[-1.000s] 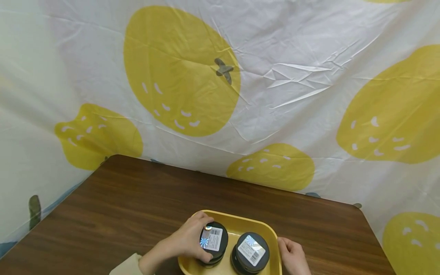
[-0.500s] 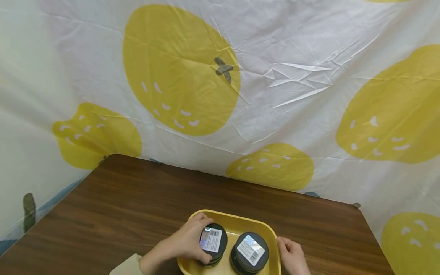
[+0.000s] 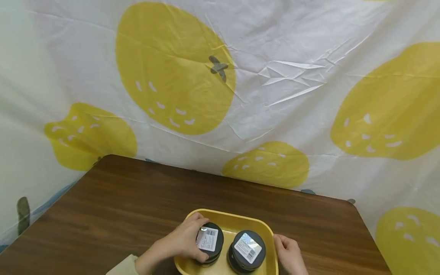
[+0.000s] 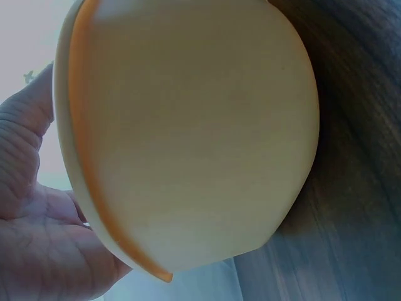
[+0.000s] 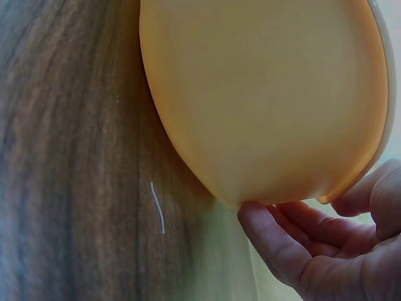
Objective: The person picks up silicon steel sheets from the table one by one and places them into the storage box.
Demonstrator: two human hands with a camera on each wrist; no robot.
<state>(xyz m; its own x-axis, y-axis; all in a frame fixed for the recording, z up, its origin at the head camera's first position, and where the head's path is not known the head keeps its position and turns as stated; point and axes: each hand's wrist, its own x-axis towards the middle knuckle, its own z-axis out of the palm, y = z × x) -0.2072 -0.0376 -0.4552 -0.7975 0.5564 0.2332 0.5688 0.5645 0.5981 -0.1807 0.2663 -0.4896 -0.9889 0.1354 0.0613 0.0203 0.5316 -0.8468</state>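
A yellow rectangular tray (image 3: 237,219) with rounded corners stands at the bottom of the head view. Inside it are two dark, round, flat-topped stacks, each with a white barcode label on top. My left hand (image 3: 188,238) grips the left stack (image 3: 215,241), thumb at the near side and fingers at the far side. The right stack (image 3: 256,244) stands untouched beside it. At the tray's right edge, my right hand (image 3: 290,254) holds the rim. In the right wrist view its fingers (image 5: 276,244) touch the tray's outer wall (image 5: 263,106). The left wrist view mostly shows the tray's outside (image 4: 194,132).
The tray is on a dark wood-grain table (image 3: 144,191). Behind and beside the table hangs a white cloth (image 3: 275,110) printed with large yellow lemons. A thin white thread-like mark (image 5: 157,208) lies on the table in the right wrist view.
The head view has shifted slightly, so everything appears a little further left. Both hands keep their holds, and the stacks stay in the tray.
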